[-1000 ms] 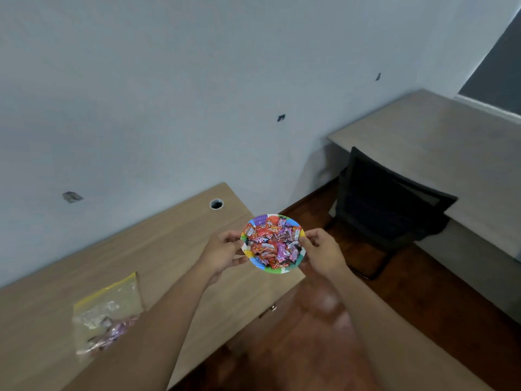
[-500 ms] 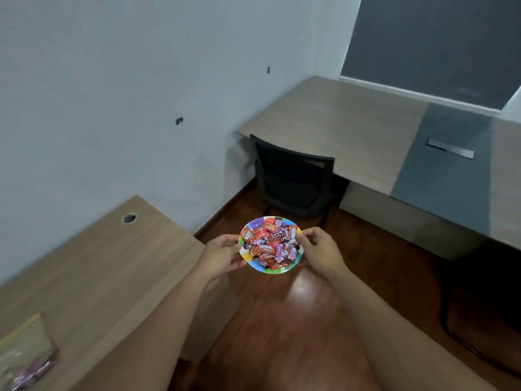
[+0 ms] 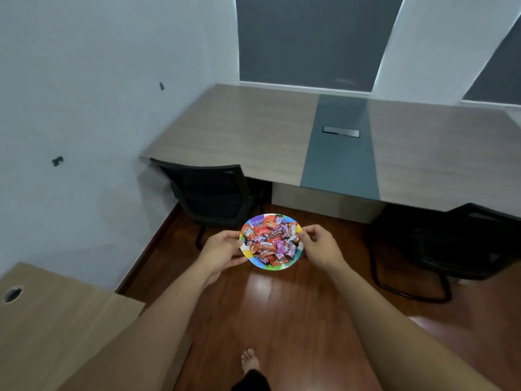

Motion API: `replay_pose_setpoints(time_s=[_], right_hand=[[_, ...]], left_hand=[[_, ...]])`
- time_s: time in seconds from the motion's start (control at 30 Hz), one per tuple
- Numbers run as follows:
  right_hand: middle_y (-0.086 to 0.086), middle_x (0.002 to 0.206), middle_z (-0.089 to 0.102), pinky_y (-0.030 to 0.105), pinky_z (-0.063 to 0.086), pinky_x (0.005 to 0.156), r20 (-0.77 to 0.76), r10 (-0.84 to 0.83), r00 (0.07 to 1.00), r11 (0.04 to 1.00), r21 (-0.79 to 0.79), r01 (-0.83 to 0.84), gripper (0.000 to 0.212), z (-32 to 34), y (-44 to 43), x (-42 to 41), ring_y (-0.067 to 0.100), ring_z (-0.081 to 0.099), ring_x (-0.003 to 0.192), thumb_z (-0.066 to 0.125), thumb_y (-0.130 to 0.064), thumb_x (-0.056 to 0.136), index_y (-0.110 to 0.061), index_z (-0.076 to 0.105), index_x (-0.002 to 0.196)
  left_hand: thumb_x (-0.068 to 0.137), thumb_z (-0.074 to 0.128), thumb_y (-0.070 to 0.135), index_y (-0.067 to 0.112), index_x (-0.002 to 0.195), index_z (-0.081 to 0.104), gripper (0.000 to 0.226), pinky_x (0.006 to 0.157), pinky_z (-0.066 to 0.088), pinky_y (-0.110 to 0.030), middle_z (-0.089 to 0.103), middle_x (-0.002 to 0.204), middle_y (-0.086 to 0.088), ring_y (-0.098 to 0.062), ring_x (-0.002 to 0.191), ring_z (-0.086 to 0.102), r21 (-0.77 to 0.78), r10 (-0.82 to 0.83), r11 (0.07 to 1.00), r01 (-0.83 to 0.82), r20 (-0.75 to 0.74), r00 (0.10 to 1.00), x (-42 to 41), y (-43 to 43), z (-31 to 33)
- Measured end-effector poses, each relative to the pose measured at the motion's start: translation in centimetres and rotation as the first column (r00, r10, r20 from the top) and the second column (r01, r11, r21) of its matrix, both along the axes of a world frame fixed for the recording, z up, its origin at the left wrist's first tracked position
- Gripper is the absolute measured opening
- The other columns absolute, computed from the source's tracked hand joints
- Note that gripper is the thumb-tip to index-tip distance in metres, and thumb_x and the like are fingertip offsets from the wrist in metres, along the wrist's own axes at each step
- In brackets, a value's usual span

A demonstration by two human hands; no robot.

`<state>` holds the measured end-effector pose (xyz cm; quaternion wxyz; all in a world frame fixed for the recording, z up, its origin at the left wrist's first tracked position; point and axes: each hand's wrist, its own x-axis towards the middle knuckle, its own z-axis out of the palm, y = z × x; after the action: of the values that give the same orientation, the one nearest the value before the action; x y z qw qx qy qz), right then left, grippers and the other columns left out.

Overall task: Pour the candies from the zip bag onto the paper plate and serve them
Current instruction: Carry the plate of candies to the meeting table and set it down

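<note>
Paper plate (image 3: pixel 285 267), heaped with candies (image 3: pixel 270 240) — carried in air above the wooden floor (image 3: pixel 282 320), short of the long table (image 3: pixel 253 131). Left hand (image 3: pixel 222 251) and right hand (image 3: pixel 320 246) each closed on opposite rims. Advice: keep it level, walk slowly — rim flexes.

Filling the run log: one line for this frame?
stage: serving | paper plate: heaped with candies, over floor | left hand, right hand: gripping rim
</note>
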<state>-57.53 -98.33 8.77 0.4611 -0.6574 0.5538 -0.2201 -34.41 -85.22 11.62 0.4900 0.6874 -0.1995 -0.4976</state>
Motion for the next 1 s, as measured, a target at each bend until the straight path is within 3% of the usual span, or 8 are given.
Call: replay_pose_setpoints(time_s=[0.1, 0.27, 0.37, 0.5, 0.57, 0.73, 1.0], right_hand=[[0.000, 0.101, 0.081, 0.049, 0.072, 0.071, -0.012, -0.057, 0.998, 0.998, 0.010, 0.057, 0.009, 0.2, -3.1, -2.2, 0.018, 0.083, 0.087, 0.064, -0.039, 0.104, -0.031, 0.067, 0.101], [0.004, 0.101, 0.080, 0.031, 0.068, 0.057, -0.020, -0.140, 0.990, 0.989, 0.039, 0.141, 0.015, 0.9, -8.9, -4.1, 0.015, 0.083, 0.080, 0.063, -0.031, 0.109, -0.016, 0.065, 0.112], [0.006, 0.099, 0.080, 0.034, 0.069, 0.059, -0.006, -0.193, 0.981, 0.979, 0.070, 0.193, 0.013, 0.8, -13.4, -4.6, 0.016, 0.083, 0.076, 0.064, -0.030, 0.109, -0.017, 0.064, 0.109], [0.005, 0.100, 0.080, 0.043, 0.072, 0.067, -0.016, -0.238, 0.971, 0.967, 0.087, 0.239, 0.014, 0.6, -19.4, -5.1, 0.018, 0.084, 0.080, 0.064, -0.030, 0.108, -0.016, 0.064, 0.111], [0.006, 0.100, 0.080, 0.045, 0.072, 0.067, 0.004, -0.271, 0.963, 0.958, 0.102, 0.269, 0.014, 0.4, -22.2, -5.5, 0.020, 0.084, 0.080, 0.065, -0.030, 0.108, -0.015, 0.065, 0.111], [0.004, 0.101, 0.079, 0.023, 0.062, 0.051, -0.017, -0.343, 0.939, 0.935, 0.094, 0.343, 0.017, -0.2, -28.2, -7.1, 0.013, 0.080, 0.071, 0.064, -0.027, 0.109, -0.012, 0.065, 0.116], [0.004, 0.100, 0.079, 0.026, 0.064, 0.053, -0.021, -0.350, 0.936, 0.929, 0.117, 0.350, 0.019, -2.1, -38.7, -10.6, 0.014, 0.079, 0.065, 0.063, -0.029, 0.109, -0.011, 0.064, 0.116]], left_hand=[[0.106, 0.064, 0.011, 0.010, 0.126, 0.069, 0.021, 0.077, 0.068, -0.034, 0.079, 0.117, -0.014, -0.023, 0.103, 0.079, -0.003, -0.063, 0.998, 0.063, -0.002, 0.998, -1.4, -4.5, -0.2], [0.106, 0.064, 0.010, 0.011, 0.122, 0.070, 0.017, 0.072, 0.068, -0.032, 0.080, 0.115, -0.014, -0.024, 0.101, 0.079, -0.018, -0.132, 0.991, 0.131, -0.020, 0.991, -2.9, -12.8, -0.3], [0.105, 0.066, 0.012, 0.011, 0.123, 0.071, 0.019, 0.072, 0.067, -0.032, 0.081, 0.117, -0.015, -0.029, 0.109, 0.079, -0.023, -0.171, 0.985, 0.171, -0.036, 0.985, -2.9, -18.3, -0.3], [0.105, 0.066, 0.012, 0.011, 0.124, 0.071, 0.020, 0.075, 0.067, -0.035, 0.081, 0.115, -0.013, -0.025, 0.101, 0.080, -0.019, -0.210, 0.978, 0.209, -0.043, 0.977, -2.9, -25.7, -0.7], [0.105, 0.066, 0.013, 0.012, 0.124, 0.071, 0.019, 0.079, 0.068, -0.037, 0.081, 0.116, -0.013, -0.029, 0.106, 0.080, -0.010, -0.241, 0.971, 0.241, -0.043, 0.970, -3.1, -29.3, -0.9], [0.105, 0.067, 0.014, 0.013, 0.125, 0.071, 0.021, 0.085, 0.068, -0.041, 0.080, 0.118, -0.012, -0.027, 0.103, 0.080, 0.002, -0.316, 0.949, 0.316, -0.055, 0.947, -3.8, -37.3, -1.6], [0.105, 0.066, 0.014, 0.015, 0.126, 0.071, 0.022, 0.087, 0.069, -0.043, 0.080, 0.123, -0.010, -0.031, 0.112, 0.079, 0.021, -0.347, 0.937, 0.349, -0.060, 0.936, -6.8, -48.6, -3.3]])
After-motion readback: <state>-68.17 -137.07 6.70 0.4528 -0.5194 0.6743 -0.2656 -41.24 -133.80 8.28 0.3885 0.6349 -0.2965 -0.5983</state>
